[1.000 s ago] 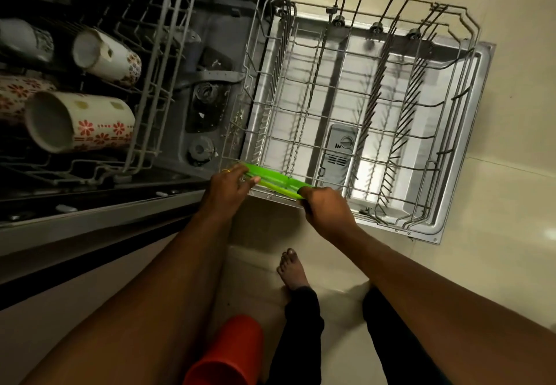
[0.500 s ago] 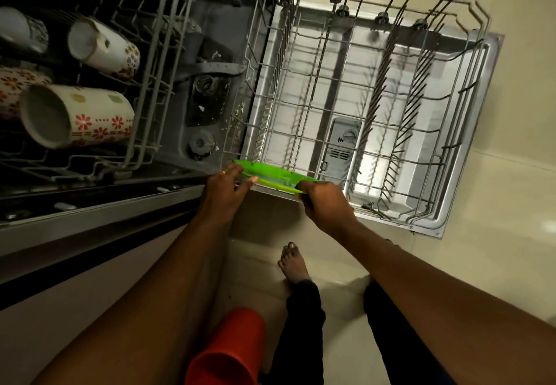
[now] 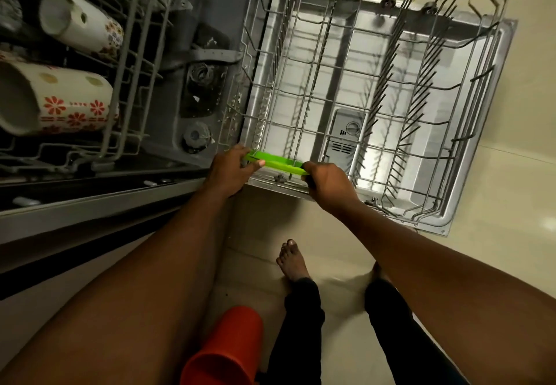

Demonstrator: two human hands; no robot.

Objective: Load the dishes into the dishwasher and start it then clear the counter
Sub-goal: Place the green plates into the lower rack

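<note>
A flat bright green plate [image 3: 278, 164] is seen edge-on at the near edge of the pulled-out lower wire rack [image 3: 469, 107]. My left hand [image 3: 230, 171] grips its left end and my right hand [image 3: 326, 183] grips its right end. The rack rests over the open dishwasher door [image 3: 487, 131] and holds nothing else that I can see. The upper rack [image 3: 126, 89] at the left carries floral mugs lying on their sides, among them a large one [image 3: 60, 98] and a smaller one [image 3: 81, 23].
An orange plastic cup [image 3: 225, 351] shows at the bottom, close under my left forearm. My bare feet [image 3: 291, 261] stand on the pale tiled floor beside the door. The dark tub floor with spray arm [image 3: 201, 74] lies between the racks.
The view has shifted a little closer to the rack; both hands keep hold of the green plate at about the same spot on the rack's near edge.
</note>
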